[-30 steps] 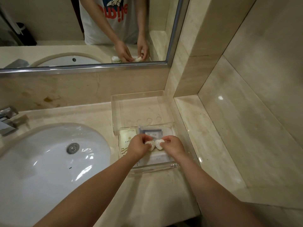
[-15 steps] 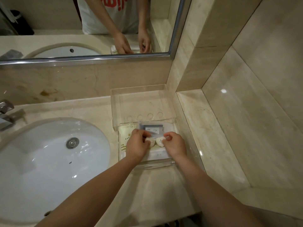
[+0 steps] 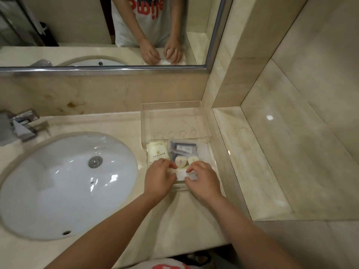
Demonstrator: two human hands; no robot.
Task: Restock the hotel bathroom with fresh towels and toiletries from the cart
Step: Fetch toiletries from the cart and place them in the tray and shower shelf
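A clear acrylic amenity tray (image 3: 210, 152) sits on the counter against the right wall. In its front section lie a cream sachet (image 3: 157, 154), a pouch with small toiletry tubes (image 3: 183, 148) and two round wrapped soaps (image 3: 181, 162) side by side. A flat white packet (image 3: 181, 174) lies at the tray's front. My left hand (image 3: 159, 178) and my right hand (image 3: 202, 177) both rest on this packet, fingers bent, pinching its two ends. The soaps lie free just beyond my fingertips. The tray's back section holds nothing.
A white oval sink (image 3: 64, 183) takes the counter's left half, with a chrome faucet (image 3: 19, 124) behind it. A mirror (image 3: 104, 32) runs along the back wall. A raised marble ledge (image 3: 252, 162) borders the tray on the right.
Both hands let go of the two round soaps, which now lie in the tray. My hands drew back toward me and settled on the flat white packet at the tray's front.
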